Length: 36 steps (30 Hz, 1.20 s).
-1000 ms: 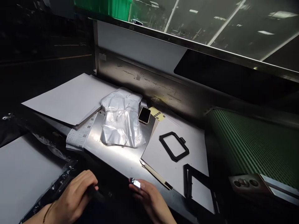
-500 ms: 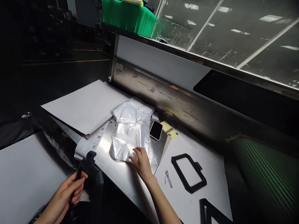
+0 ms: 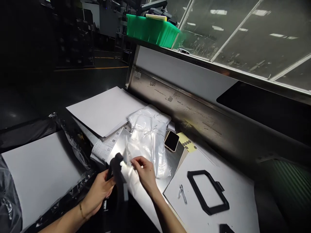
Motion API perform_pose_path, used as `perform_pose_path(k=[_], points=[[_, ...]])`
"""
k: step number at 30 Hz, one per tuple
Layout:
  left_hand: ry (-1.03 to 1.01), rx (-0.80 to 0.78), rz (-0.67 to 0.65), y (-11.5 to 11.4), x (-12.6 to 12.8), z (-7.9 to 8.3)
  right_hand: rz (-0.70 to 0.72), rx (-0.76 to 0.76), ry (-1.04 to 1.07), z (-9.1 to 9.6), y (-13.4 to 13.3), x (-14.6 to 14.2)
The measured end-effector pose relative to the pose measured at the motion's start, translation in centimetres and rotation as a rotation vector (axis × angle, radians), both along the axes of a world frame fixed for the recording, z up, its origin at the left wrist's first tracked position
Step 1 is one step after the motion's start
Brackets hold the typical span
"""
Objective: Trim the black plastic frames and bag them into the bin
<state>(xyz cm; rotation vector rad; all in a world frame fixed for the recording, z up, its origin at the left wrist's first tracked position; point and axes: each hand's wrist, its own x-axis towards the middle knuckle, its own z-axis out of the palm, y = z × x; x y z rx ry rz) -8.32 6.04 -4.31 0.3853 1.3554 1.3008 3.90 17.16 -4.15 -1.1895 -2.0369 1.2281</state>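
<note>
A black frame part (image 3: 118,176) is held upright by the left hand (image 3: 98,191), whose fingers are closed around its lower stretch at the near edge of the steel worktop (image 3: 143,197). Just to its right, a clear plastic bag (image 3: 136,150) is pinched at its near edge between the thumb and fingertips of the right hand (image 3: 145,173); the bag's far end is seen to lie on the pile of plastic bags (image 3: 152,124) at the middle of the worktop. The bag's pinched edge is brought close against the top of the frame part, though whether they touch cannot be told. A phone (image 3: 171,141) is laid face up just right of the pile, with a yellow label (image 3: 186,143) beside it. On the white sheet (image 3: 233,181) to the right, a second black frame (image 3: 207,192) is laid flat, and a small metal tool (image 3: 181,193) is placed near the sheet's left edge. Printed slips (image 3: 103,149) are tucked under a stack of white paper (image 3: 104,110) at the left. A green bin (image 3: 153,30) is set on the ledge above.
</note>
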Motion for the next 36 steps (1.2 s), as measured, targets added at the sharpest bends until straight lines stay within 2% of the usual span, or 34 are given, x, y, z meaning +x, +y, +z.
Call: perform_pose_path(k=[3, 5, 11, 14, 18, 22, 26, 30, 33, 36], points=[[0.015, 0.023, -0.027, 0.1, 1.1, 0.3, 0.055, -0.104, 0.104, 0.9, -3.4, 0.2], [0.016, 0.021, -0.035, -0.5, 1.3, 0.3, 0.062, -0.184, 0.177, 0.9, -4.8, 0.8], [-0.029, 0.012, -0.053, -2.8, 1.6, 0.7, 0.044, -0.500, 0.453, -1.4, -7.4, 1.7], [-0.024, 0.003, -0.044, -3.6, 1.0, 0.6, 0.006, -0.655, 0.614, -1.6, -7.5, 2.4], [0.049, 0.017, 0.014, -4.7, -0.9, -0.2, -0.141, -0.758, 0.817, -1.1, -6.1, 5.1], [0.102, 0.010, -0.030, -5.7, -2.4, -1.0, -0.187, -0.835, 0.870, -1.3, -5.3, 6.9], [0.122, 0.015, -0.145, -6.8, -4.0, 0.0, -0.214, -0.835, 0.848, -1.9, -5.4, 6.2], [0.111, -0.025, -0.277, -7.6, -5.8, 1.8, -0.179, -0.743, 0.761, -1.5, -5.0, 3.6], [0.101, -0.068, -0.387, -7.3, -6.3, 1.5, -0.025, -0.675, 0.635, -0.6, -5.0, 0.4], [0.097, -0.090, -0.463, -6.6, -7.0, 0.1, 0.225, -0.611, 0.437, 1.2, -5.5, -2.6]])
